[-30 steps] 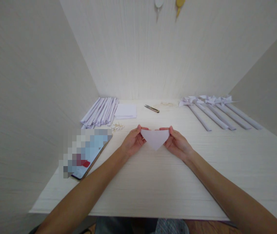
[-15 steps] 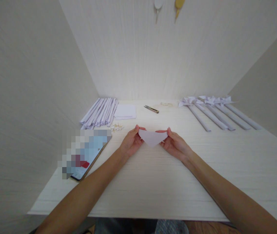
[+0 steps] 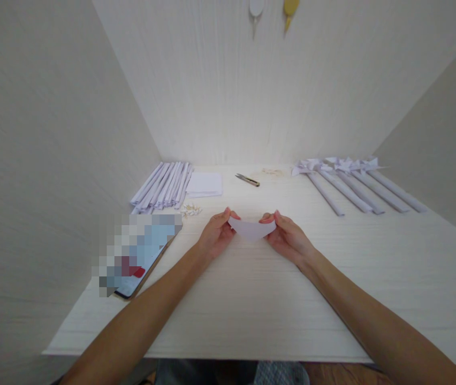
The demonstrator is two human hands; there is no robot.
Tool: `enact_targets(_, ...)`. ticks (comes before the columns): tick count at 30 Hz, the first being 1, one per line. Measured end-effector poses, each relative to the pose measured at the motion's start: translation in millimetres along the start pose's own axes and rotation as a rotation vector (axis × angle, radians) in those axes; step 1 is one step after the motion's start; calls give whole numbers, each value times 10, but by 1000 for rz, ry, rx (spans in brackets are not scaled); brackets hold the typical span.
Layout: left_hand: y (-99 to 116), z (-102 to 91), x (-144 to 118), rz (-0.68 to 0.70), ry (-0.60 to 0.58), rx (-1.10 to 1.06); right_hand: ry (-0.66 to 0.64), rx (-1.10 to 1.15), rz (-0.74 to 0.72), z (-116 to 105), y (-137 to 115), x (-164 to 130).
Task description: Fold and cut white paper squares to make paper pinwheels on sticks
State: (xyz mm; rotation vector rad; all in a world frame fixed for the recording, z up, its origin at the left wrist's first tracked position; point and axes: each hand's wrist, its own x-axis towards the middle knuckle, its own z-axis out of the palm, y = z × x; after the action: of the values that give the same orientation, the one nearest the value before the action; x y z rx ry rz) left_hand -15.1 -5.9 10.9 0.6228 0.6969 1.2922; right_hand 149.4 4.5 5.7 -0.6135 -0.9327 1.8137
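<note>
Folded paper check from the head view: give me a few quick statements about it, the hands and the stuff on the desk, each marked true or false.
1. The folded paper is pinched at its two ends by the left hand and the right hand. True.
2. The phone lies to the right of the hands. False: it lies on the desk to their left.
3. The finished pinwheels lie at the back right of the desk. True.
4. The small cutter is in the right hand. False: it lies alone near the back wall.
5. The stack of white rolled sticks lies at the back left, beside the flat paper squares. True.
</note>
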Motion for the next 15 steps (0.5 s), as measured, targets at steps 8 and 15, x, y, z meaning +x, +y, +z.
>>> enact_targets(8, 26, -56, 18, 65, -40, 174, 190, -99, -105, -20, -46, 26)
enact_targets(15, 14, -99, 38, 153, 38, 309, 334, -166, -204, -50, -31, 37)
